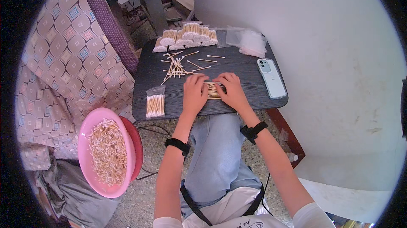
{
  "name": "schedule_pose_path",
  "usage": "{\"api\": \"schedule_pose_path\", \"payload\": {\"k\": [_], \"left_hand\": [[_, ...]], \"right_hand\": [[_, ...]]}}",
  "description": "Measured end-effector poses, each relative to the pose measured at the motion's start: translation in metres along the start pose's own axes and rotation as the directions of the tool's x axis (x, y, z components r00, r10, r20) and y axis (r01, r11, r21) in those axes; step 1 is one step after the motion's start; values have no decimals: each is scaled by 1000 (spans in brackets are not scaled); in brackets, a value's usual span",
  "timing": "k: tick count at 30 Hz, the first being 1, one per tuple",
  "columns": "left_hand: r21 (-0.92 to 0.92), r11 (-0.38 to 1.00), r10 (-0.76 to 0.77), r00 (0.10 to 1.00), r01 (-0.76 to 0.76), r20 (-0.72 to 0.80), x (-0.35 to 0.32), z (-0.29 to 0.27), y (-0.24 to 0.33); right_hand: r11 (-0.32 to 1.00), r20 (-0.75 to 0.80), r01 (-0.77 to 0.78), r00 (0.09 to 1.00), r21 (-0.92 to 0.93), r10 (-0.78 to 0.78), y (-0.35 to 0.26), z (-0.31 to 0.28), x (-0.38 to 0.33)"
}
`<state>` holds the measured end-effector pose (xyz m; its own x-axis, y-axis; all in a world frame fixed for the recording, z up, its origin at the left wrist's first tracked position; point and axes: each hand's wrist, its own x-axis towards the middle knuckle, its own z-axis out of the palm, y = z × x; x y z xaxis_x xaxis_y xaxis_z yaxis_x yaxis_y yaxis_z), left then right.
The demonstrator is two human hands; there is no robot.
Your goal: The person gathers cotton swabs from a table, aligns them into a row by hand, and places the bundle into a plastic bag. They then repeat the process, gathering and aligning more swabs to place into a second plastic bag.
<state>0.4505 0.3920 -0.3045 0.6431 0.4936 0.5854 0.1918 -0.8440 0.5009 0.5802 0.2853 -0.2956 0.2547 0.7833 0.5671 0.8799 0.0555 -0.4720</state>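
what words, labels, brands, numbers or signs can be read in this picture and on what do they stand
White shirt: dark script lettering at the picture's lower edge; I won't copy its words out.
Phone: any marking on its pale back is too small to read.
Filled cotton-swab packet: no readable print.
Stacked packets: no readable print.
Clear bags: no readable print.

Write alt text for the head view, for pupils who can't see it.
A person's left hand and right hand flank a bundle of cotton swabs on a dark table. Beyond lie loose swabs, a pile of filled bags, and clear bags; a pale phone lies right. A pink basin of swabs is at left.
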Motion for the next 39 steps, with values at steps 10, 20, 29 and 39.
{"api": "schedule_pose_path", "payload": {"k": [10, 20, 29, 39], "left_hand": [[10, 998, -63, 997, 62, 42, 0, 3, 0], [-14, 999, -45, 998, 46, 37, 4, 4, 1], [-10, 992, -125, 992, 125, 22, 7, 7, 3], [-41, 994, -95, 994, 97, 45, 4, 1, 3]], "right_hand": [[999, -8, 17, 1000, 47, -17, -3, 0, 0], [979, -12, -116, 993, 168, 120, 5, 0, 2], [961, -8, -214, 976, 173, 218, 5, 1, 2], [979, -6, -109, 994, 170, 112, -1, 0, 2]]}}
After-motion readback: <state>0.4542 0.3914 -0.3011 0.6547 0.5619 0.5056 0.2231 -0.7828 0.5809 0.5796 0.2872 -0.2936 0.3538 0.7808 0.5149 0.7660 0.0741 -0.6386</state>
